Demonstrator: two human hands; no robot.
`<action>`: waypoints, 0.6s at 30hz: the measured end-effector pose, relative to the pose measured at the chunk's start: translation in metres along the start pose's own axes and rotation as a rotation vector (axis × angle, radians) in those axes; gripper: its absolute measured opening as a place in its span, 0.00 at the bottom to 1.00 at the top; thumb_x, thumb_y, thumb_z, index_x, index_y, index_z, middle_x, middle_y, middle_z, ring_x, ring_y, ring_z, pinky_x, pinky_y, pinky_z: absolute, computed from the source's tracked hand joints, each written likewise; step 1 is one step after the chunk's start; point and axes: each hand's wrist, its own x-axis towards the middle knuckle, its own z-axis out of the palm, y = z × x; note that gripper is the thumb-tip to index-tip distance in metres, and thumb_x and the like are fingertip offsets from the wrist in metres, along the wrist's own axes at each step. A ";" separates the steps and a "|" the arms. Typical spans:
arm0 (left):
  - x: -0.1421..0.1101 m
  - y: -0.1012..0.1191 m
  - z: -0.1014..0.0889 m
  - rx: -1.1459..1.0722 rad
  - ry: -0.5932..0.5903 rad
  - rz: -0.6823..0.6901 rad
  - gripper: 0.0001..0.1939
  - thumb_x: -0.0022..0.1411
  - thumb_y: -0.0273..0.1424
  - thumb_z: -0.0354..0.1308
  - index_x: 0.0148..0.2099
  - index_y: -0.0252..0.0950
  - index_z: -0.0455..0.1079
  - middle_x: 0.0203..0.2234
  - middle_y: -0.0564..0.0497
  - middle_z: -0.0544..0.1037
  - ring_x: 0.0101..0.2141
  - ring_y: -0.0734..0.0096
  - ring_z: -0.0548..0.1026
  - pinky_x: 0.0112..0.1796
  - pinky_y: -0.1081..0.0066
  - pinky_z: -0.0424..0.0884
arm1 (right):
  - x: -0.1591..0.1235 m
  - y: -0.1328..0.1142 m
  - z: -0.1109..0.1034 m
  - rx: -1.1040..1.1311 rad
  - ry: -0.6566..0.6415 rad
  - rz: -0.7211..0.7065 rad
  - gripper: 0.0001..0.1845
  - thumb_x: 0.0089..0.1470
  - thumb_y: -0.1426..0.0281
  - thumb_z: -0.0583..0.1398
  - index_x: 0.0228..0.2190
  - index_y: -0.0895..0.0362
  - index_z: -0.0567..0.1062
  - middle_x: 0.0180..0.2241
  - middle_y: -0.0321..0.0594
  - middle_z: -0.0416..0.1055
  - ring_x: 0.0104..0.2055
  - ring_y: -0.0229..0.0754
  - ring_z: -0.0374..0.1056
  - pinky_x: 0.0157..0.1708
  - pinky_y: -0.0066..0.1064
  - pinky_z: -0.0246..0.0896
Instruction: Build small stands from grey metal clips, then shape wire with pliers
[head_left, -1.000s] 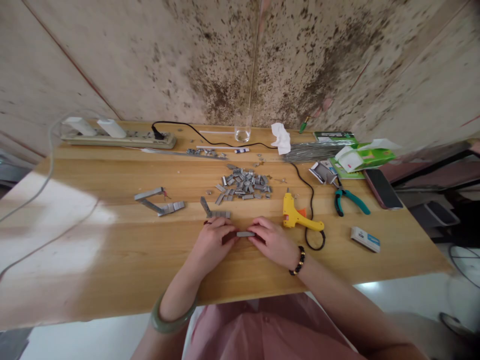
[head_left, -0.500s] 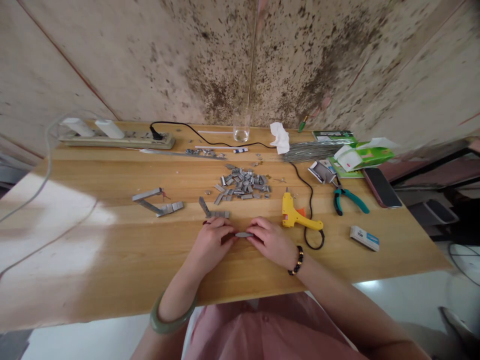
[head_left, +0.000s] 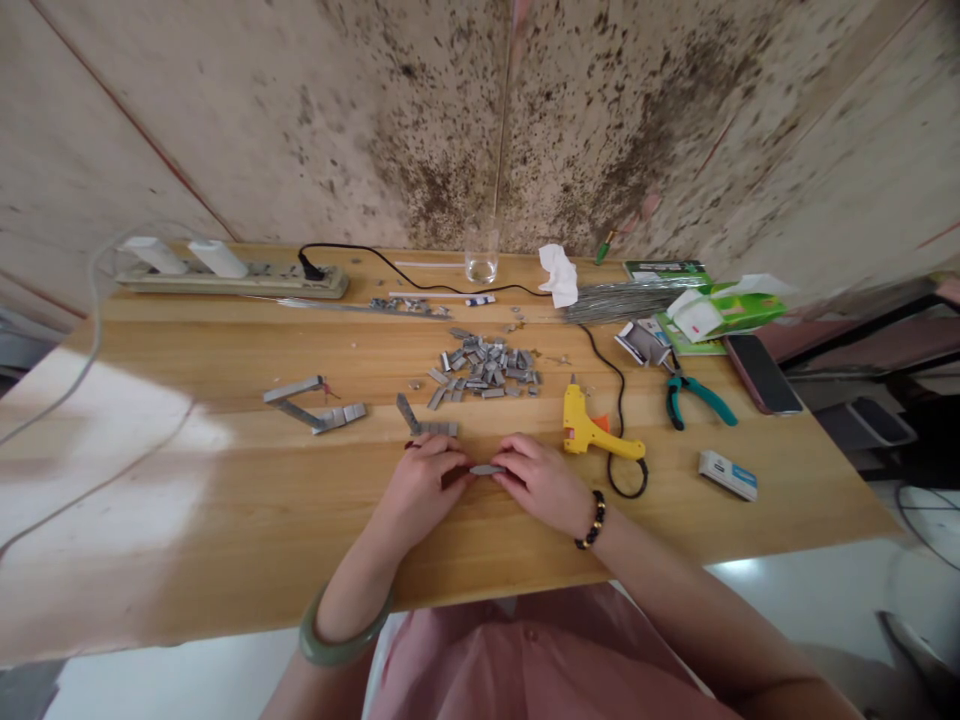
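Gray strip (head_left: 487, 469) lies between left hand (head_left: 421, 484) and right hand (head_left: 541, 484), long axis left-to-right. Each grip is pinched on one end, neither hand nearer. Contact with surface (head_left: 300, 530): cannot tell.

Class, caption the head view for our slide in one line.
Left hand and right hand pinch a grey strip, grey pieces heaped beyond, a glue gun lying to the right.

The strip (head_left: 487, 469) and pile (head_left: 491, 368) look like dull metal; the table (head_left: 300, 530) is smooth, faintly glossy wood, the gun (head_left: 576, 419) shiny plastic, the tissue (head_left: 559, 275) matt paper, the shirt (head_left: 480, 670) cloth.
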 end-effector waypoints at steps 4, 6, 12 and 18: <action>0.000 0.002 -0.001 -0.010 0.005 0.002 0.06 0.55 0.24 0.60 0.36 0.36 0.76 0.33 0.48 0.78 0.35 0.64 0.73 0.39 0.63 0.65 | 0.000 0.000 0.000 0.002 -0.010 0.004 0.07 0.57 0.73 0.59 0.39 0.58 0.74 0.41 0.44 0.68 0.42 0.44 0.66 0.44 0.37 0.66; 0.000 0.003 -0.002 -0.028 0.008 -0.001 0.05 0.58 0.26 0.59 0.37 0.36 0.76 0.33 0.48 0.78 0.34 0.65 0.73 0.39 0.63 0.65 | 0.001 0.000 0.000 0.005 -0.008 0.004 0.07 0.57 0.73 0.59 0.40 0.58 0.74 0.41 0.44 0.68 0.42 0.44 0.66 0.45 0.37 0.65; 0.000 0.002 -0.002 -0.112 0.056 -0.067 0.09 0.64 0.27 0.53 0.40 0.36 0.75 0.33 0.47 0.79 0.35 0.65 0.73 0.39 0.65 0.66 | 0.000 0.001 0.001 0.004 -0.004 0.000 0.08 0.57 0.72 0.60 0.40 0.58 0.75 0.41 0.44 0.68 0.43 0.44 0.66 0.45 0.37 0.65; 0.001 0.001 -0.001 -0.115 0.072 -0.073 0.10 0.64 0.28 0.52 0.41 0.35 0.75 0.34 0.46 0.79 0.36 0.65 0.74 0.40 0.64 0.67 | -0.001 0.000 0.000 -0.001 -0.005 -0.005 0.07 0.57 0.72 0.60 0.39 0.57 0.75 0.41 0.43 0.69 0.42 0.43 0.66 0.44 0.36 0.65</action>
